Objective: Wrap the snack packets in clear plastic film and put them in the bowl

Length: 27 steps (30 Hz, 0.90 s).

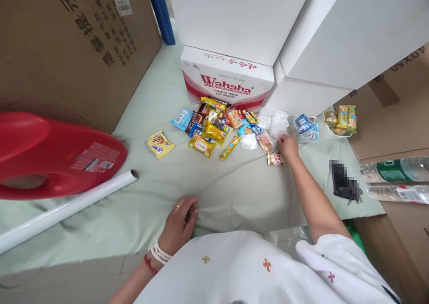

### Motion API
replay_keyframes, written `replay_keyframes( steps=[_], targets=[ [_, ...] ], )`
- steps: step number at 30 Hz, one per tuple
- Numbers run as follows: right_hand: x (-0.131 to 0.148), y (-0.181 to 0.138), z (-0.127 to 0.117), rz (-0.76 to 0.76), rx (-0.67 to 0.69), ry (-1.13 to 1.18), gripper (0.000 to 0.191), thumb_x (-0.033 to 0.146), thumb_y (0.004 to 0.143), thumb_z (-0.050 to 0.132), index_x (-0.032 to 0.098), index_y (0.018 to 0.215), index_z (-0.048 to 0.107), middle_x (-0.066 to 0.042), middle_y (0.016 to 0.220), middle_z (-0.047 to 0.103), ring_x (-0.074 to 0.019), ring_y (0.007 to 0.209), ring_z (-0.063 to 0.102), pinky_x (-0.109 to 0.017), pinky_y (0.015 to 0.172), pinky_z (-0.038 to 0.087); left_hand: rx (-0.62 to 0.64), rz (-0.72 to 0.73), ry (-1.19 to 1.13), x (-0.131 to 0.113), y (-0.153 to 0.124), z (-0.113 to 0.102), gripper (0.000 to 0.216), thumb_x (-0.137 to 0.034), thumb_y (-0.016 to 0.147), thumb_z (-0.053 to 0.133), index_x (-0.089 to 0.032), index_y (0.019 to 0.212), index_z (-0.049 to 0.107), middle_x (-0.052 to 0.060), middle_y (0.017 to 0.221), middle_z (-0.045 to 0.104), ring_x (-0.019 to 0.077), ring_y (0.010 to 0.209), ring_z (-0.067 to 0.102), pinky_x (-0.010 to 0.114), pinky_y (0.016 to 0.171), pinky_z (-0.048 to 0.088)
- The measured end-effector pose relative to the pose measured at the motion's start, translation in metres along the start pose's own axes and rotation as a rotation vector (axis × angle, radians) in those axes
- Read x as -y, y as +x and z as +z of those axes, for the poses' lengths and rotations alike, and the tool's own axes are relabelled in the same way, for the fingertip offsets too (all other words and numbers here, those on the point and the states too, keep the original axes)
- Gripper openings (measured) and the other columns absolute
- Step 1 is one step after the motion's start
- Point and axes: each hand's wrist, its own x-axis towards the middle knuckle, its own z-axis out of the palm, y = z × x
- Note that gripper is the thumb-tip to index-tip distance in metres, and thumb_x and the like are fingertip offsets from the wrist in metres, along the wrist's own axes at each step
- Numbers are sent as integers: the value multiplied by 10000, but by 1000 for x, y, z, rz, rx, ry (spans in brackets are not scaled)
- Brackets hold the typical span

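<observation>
My right hand [288, 147] reaches to the right end of a pile of snacks. Its fingers are drawn together beside crumpled white plastic [279, 123]; what lies in them, if anything, is hidden. Close by are a pink packet [264, 141] and a small red-and-cream packet [275, 159]. Yellow snack packets [201, 145], a blue packet [182, 119] and several others lie heaped further left. A yellow cookie packet [160, 144] sits apart from the heap. My left hand [182, 219] rests on the green cloth near my body, loosely curled, its thumb apart, holding nothing.
Behind the snacks stands a Wahaha carton [228, 78]. Two white cups, one with blue packets [305, 125], one with yellow packets [345, 118], stand right. A red plastic container [60, 156] and white tube [70, 210] lie left. Bottles [395, 170] lie at right.
</observation>
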Motion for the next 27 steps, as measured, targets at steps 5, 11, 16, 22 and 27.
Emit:
replay_keyframes(
  steps=[5,11,16,22,27],
  targets=[
    [-5,-51,-5,-42,-239,385,222,324,946,539,165,941,694,-82,911,693,-210,823,603,-328,807,461,-52,-118,-139,-14,-2,-12,227,-334,953,565,-215,1103,687,71,1033,674,173,809,638,308,733,560],
    [43,-167,9,-544,-165,612,188,286,1009,495,215,940,654,-68,942,662,-215,889,605,-321,792,482,59,-310,-511,-61,56,6,277,-442,934,593,-189,922,706,42,873,668,164,808,611,268,700,486],
    [71,-214,22,-762,-61,483,243,183,1022,436,221,979,672,-83,1004,670,-228,884,566,-343,769,473,294,-319,-668,-83,105,51,321,-471,793,736,-164,870,687,6,782,658,122,687,536,257,674,440],
    [58,-223,23,-753,-77,480,237,156,1035,432,202,1008,663,-82,1005,652,-216,892,559,-327,767,479,299,-439,-806,-85,101,71,386,-530,775,730,-153,772,645,-20,680,601,97,603,482,245,611,412],
    [59,-223,29,-853,13,327,329,87,1004,404,222,1101,688,-78,1007,654,-226,882,527,-329,745,463,230,-460,-766,-86,93,66,423,-567,764,742,-158,763,632,-30,669,568,99,619,471,242,602,392]
  ],
)
